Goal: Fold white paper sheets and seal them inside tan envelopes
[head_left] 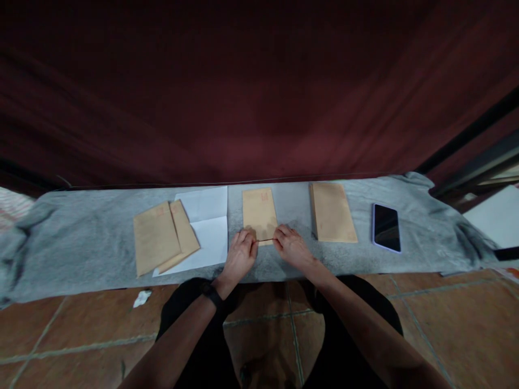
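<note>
The left hand [242, 251] and right hand [294, 248] are pinching the near end of a brown envelope [259, 208], fingers curled closed at either side of it, a thin dark line running between them across the paper. This envelope is lying flat on the grey cloth [290, 202] that is covering the bench, its red print at the far end. Beyond the left hand, two more envelopes [157, 237] are overlapping, partly on a creased white sheet [208, 232]. Just beside the right hand, a thick envelope stack [334, 213] is resting, and farther right a phone [386, 228] is lying screen up.
</note>
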Motion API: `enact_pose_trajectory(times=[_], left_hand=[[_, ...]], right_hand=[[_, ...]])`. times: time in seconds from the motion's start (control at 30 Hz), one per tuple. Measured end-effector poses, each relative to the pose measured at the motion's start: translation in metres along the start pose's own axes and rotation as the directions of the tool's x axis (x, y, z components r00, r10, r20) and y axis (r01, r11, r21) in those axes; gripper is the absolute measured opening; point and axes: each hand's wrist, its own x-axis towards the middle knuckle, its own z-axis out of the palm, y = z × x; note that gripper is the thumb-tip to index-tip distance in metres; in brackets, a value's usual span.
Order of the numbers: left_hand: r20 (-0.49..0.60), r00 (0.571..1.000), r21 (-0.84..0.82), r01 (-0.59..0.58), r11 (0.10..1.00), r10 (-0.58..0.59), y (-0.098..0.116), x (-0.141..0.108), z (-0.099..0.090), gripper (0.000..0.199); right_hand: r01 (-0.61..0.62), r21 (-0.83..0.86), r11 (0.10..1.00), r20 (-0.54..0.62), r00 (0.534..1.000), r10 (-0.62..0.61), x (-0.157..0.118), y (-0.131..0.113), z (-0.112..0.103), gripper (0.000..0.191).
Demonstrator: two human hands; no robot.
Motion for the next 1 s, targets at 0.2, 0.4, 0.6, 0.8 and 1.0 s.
enact_pose_trajectory(times=[0.2, 0.4, 0.6, 0.8, 1.0], left_hand=[[0.003, 0.999, -0.012, 0.039, 0.999, -0.039, -0.002, 0.003, 0.0, 0.016], [-0.024, 0.998, -0.065, 0.05, 0.997, -0.052, -0.005, 0.001, 0.003, 0.011], [-0.056, 0.998, -0.096, 0.038, 0.995, -0.043, -0.008, -0.001, 0.008, 0.013], [0.003, 1.0, 0.044, 0.015, 0.999, -0.015, -0.008, -0.004, 0.0, 0.022], [0.108, 0.979, 0.083, -0.18, 0.98, 0.171, 0.014, -0.026, 0.01, 0.044]], right_hand=[[0.038, 0.036, 0.999, -0.079, 0.996, -0.035, -0.006, -0.01, 0.001, 0.027], [0.239, 0.103, 0.966, -0.087, 0.969, -0.231, -0.027, -0.031, 0.022, 0.046], [0.149, 0.048, 0.988, -0.088, 0.986, -0.145, -0.038, -0.026, 0.032, 0.056], [0.08, -0.001, 0.997, -0.147, 0.986, -0.079, -0.047, -0.021, 0.035, 0.063], [0.09, -0.027, 0.996, -0.16, 0.983, -0.093, -0.049, -0.02, 0.038, 0.056]])
